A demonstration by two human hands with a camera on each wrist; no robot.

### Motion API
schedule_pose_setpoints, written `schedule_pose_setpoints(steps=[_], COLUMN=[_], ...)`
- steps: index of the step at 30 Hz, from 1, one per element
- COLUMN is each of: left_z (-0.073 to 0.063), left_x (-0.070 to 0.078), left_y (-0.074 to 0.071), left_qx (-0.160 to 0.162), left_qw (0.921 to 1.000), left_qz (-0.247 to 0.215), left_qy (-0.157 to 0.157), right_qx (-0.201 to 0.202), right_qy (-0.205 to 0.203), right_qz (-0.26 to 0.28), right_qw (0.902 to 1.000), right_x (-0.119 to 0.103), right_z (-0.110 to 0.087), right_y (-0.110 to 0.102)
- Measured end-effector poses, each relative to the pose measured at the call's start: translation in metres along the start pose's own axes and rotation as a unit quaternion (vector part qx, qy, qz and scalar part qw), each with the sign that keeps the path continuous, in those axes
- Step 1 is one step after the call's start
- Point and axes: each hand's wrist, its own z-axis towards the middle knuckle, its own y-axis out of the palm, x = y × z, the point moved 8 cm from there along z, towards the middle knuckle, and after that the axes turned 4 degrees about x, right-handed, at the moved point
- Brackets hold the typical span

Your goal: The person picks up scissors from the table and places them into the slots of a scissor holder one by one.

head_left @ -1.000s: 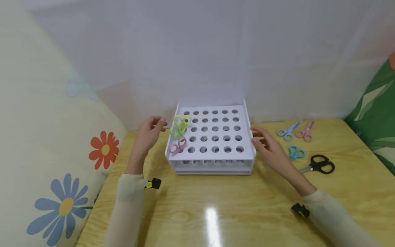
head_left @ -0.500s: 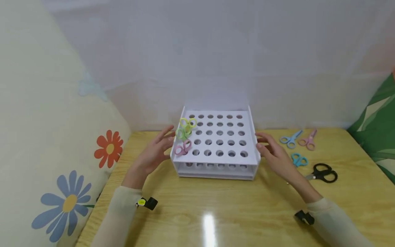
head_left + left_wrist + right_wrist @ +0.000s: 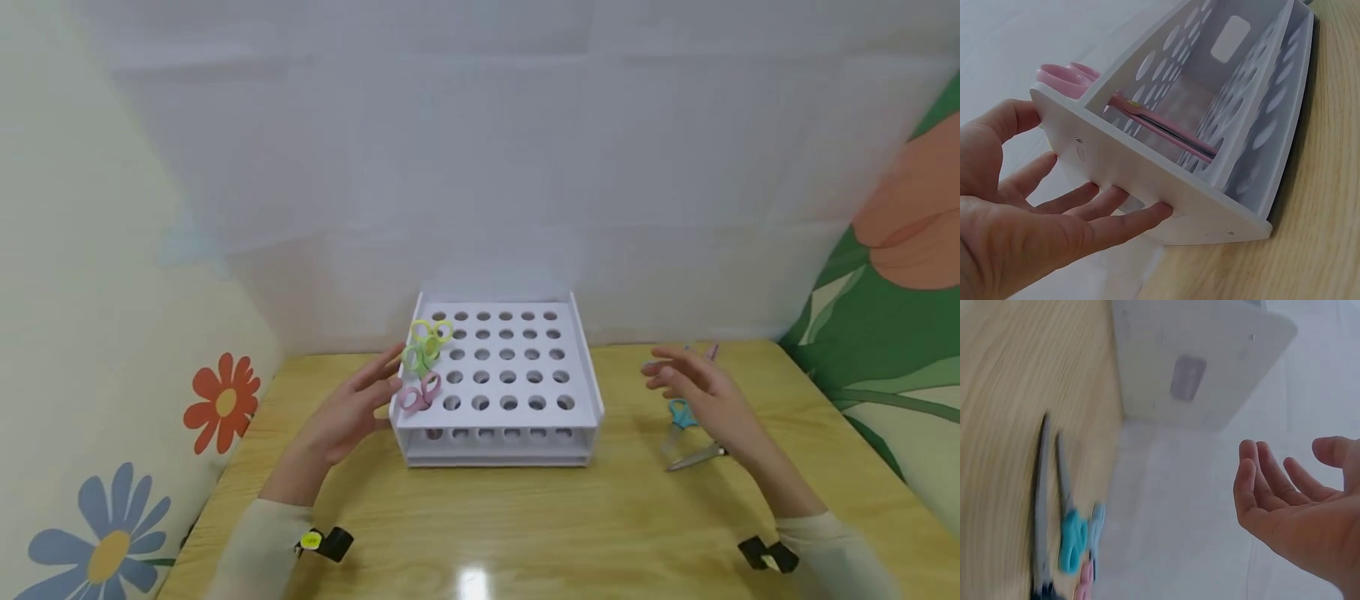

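My left hand [image 3: 347, 407] touches the left side of a white rack [image 3: 497, 408] with rows of round holes. In the left wrist view its straight fingertips [image 3: 1157, 212] lie against the side panel. Three small pairs of scissors stand handles-up along the rack's left column: yellow scissors [image 3: 432, 332], green scissors [image 3: 418, 358] and pink scissors [image 3: 420, 393]. The pink blades pass down through the upper shelf. My right hand [image 3: 708, 396] hovers in the air right of the rack, fingers loosely bent and holding nothing. Below it lie teal-handled scissors [image 3: 681, 413] and larger scissors with dark handles [image 3: 1041, 506].
Light blue scissors [image 3: 1096, 528] and another pink pair [image 3: 1085, 581] lie farther back at the right, mostly behind my right hand in the head view. A white sheet [image 3: 495, 167] hangs behind the wooden table [image 3: 525, 533]. Flower-patterned cloth [image 3: 105, 333] borders the left side.
My right hand has left the rack's right side and moved right, over the loose scissors. My left hand has come in against the rack's left side. The head view has tilted upward.
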Motion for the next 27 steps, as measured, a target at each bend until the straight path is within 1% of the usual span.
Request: schedule_pose_setpoints(steps=[2,5,7,10,13,16,19,22,25,27], left_z=[-0.004,-0.005,-0.004,-0.002,0.0,-0.001,-0.002,-0.003,-0.001,0.001], left_x=[0.0,0.003,0.007,0.011,0.013,0.011,0.008,0.007,0.007,0.007], left_y=[-0.006,-0.011,-0.012,-0.012,-0.011,-0.012,-0.011,-0.009,-0.006,-0.005], left_qx=[0.009,0.009,0.007,0.002,-0.002,0.004,0.008,0.008,0.003,0.002], left_qw=[1.0,0.9999,0.9997,0.9989,0.9981,0.9979,0.9979,0.9979,0.9981,0.9983], left_qz=[0.001,0.007,0.022,0.046,0.062,0.064,0.064,0.064,0.061,0.058], left_qy=[0.0,0.003,0.006,0.01,0.007,-0.004,-0.011,-0.006,0.005,0.01], right_qx=[0.006,0.015,0.024,0.038,0.042,0.032,0.01,-0.014,-0.029,-0.035], right_qy=[0.006,0.004,0.004,0.016,0.032,0.054,0.072,0.065,0.048,0.043], right_qz=[-0.003,-0.019,-0.029,-0.048,-0.083,-0.13,-0.18,-0.218,-0.239,-0.252], right_qw=[1.0,0.9997,0.9993,0.998,0.9952,0.9895,0.981,0.9737,0.9693,0.966], right_x=[0.004,0.009,0.012,0.019,0.027,0.036,0.047,0.056,0.063,0.068], right_z=[-0.003,-0.009,-0.013,-0.021,-0.028,-0.032,-0.032,-0.029,-0.023,-0.018], right_y=[-0.009,-0.023,-0.034,-0.052,-0.069,-0.081,-0.088,-0.09,-0.096,-0.101])
